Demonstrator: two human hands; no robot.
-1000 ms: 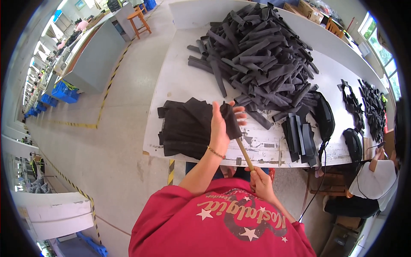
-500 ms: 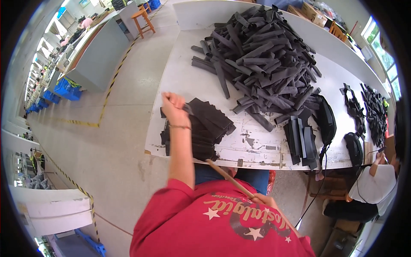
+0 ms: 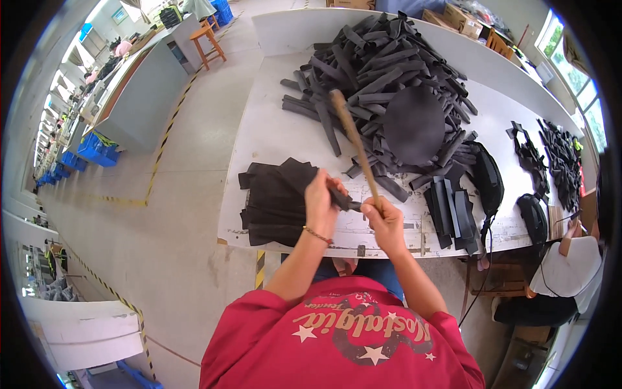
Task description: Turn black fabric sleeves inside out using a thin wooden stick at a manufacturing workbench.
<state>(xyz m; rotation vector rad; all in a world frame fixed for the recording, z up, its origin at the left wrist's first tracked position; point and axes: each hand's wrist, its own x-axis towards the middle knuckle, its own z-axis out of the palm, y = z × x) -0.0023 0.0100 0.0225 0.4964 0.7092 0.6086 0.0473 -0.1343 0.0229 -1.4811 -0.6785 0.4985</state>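
My left hand [image 3: 322,200] is closed around a bunched strip of black fabric [image 3: 341,200], in front of the stack of flat black fabric pieces [image 3: 275,198] at the table's near left. My right hand [image 3: 383,222] grips the lower end of a thin wooden stick [image 3: 355,136], which rises toward the far side. The fabric strip's end reaches the right fingers; whether they pinch it too is hard to tell. Beyond the stick lies a big heap of dark grey fabric tubes [image 3: 382,81].
The white table [image 3: 272,136] has a worn front edge. To the right lie flat dark strips [image 3: 453,214], a black padded pouch [image 3: 486,178] and another pile of dark strips [image 3: 564,162]. A smooth dark oval [image 3: 414,126], unclear in kind, covers part of the heap. A co-worker [image 3: 567,269] sits at right.
My left hand has come right, away from the stack, with the black fabric strip. My right hand has risen from near my body to above the table, swinging the stick upright.
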